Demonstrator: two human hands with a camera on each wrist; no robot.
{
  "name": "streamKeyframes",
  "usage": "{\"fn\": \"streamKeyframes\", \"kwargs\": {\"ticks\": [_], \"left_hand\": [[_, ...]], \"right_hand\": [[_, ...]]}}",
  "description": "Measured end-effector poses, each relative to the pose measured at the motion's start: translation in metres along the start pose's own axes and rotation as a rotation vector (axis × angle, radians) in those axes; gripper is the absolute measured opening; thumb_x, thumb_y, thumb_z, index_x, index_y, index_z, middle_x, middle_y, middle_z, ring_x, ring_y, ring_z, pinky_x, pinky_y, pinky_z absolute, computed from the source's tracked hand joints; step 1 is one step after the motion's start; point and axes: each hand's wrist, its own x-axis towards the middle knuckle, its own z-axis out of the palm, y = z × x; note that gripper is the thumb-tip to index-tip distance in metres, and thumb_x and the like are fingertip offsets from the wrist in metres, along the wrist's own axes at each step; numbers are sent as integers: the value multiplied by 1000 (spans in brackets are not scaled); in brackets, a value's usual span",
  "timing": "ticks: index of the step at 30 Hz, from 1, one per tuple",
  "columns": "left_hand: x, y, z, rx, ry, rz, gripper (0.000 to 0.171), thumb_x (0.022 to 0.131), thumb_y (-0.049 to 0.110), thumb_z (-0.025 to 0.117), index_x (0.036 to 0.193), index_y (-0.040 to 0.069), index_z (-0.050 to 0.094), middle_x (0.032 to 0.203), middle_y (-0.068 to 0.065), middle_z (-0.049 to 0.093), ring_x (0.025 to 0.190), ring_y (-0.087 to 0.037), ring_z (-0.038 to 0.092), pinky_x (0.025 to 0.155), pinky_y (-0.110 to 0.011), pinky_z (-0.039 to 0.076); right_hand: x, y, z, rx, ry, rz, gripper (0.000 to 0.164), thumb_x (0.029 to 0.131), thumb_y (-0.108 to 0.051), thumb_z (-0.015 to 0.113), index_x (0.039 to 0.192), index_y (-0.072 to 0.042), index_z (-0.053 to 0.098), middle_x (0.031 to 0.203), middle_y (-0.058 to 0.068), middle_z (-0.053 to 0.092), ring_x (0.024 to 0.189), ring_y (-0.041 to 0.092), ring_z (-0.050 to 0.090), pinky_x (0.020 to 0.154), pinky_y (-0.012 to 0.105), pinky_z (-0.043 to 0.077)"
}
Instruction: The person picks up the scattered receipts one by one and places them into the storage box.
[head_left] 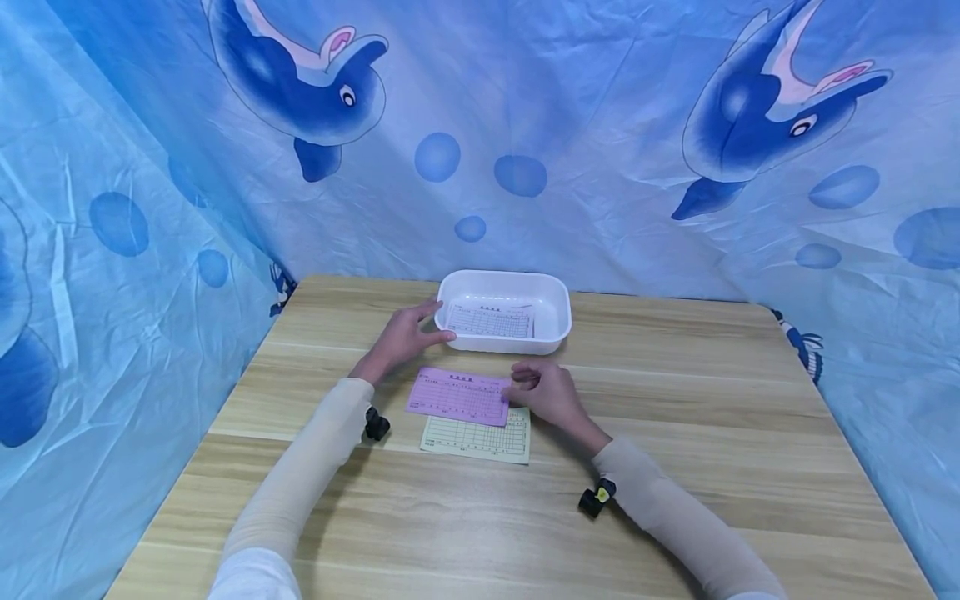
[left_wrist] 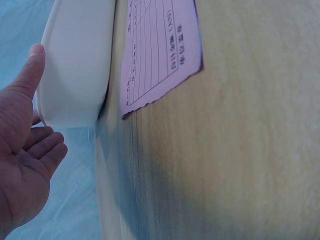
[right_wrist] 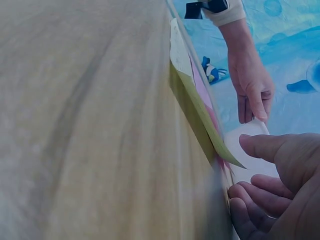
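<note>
In the head view a pink printed slip (head_left: 457, 396) lies over the back part of a pale yellow-green slip (head_left: 476, 437). Behind them stands a white plastic tray (head_left: 502, 344) with a white printed slip (head_left: 491, 322) inside. My left hand (head_left: 405, 336) holds the tray's left front corner, thumb at the front rim and fingers along the left wall. The right hand (head_left: 551, 392) is at the pink slip's right edge. In the right wrist view its thumb and fingers stand apart, close to the lifted corner of the yellow-green slip (right_wrist: 200, 107).
The slips and tray rest on a wood-grain table (head_left: 675, 400). A blue curtain (head_left: 600, 125) with dolphins hangs behind and beside the table. Small black cameras (head_left: 377, 425) are strapped to both wrists, over pale sleeves.
</note>
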Motion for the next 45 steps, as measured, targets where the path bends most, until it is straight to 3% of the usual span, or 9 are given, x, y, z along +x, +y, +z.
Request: {"fn": "streamKeyframes", "kwargs": {"ticks": [9, 18, 26, 38, 45], "left_hand": [[0, 0, 1, -10, -3, -2, 85, 86, 45, 81, 150, 1, 46, 161, -20, 36, 148, -35, 37, 123, -48, 32], [-1, 1, 1, -18, -5, -12, 86, 85, 44, 82, 150, 1, 46, 161, -19, 36, 149, -35, 36, 123, -50, 30], [0, 0, 2, -11, 0, -13, 86, 85, 44, 82, 150, 2, 47, 161, -20, 36, 148, -36, 37, 123, -48, 31], [0, 1, 1, 1, 2, -11, 86, 85, 43, 82, 150, 1, 46, 161, -21, 37, 148, -36, 36, 123, -49, 31], [-1, 2, 1, 0, 0, -16, 86, 85, 45, 82, 151, 2, 46, 161, -21, 36, 148, -37, 37, 122, -51, 31]], "right_hand": [[1, -1, 6, -79, 5, -8, 42, 74, -23, 93, 109, -10, 76, 98, 1, 76, 79, 11, 66, 71, 29, 58], [2, 0, 8, -117, -23, -23, 43, 71, -10, 91, 110, -9, 75, 90, -2, 69, 77, 13, 60, 70, 28, 52], [3, 1, 7, -48, -57, -3, 41, 72, -2, 88, 110, -5, 73, 85, -2, 69, 73, 11, 62, 65, 23, 53], [5, -2, 4, -28, -66, 4, 18, 81, -6, 83, 98, -6, 77, 77, -3, 70, 68, 10, 64, 63, 23, 54], [5, -6, -4, 139, -105, 71, 21, 85, -5, 78, 106, -4, 77, 86, 4, 73, 76, 16, 68, 68, 28, 60]]}}
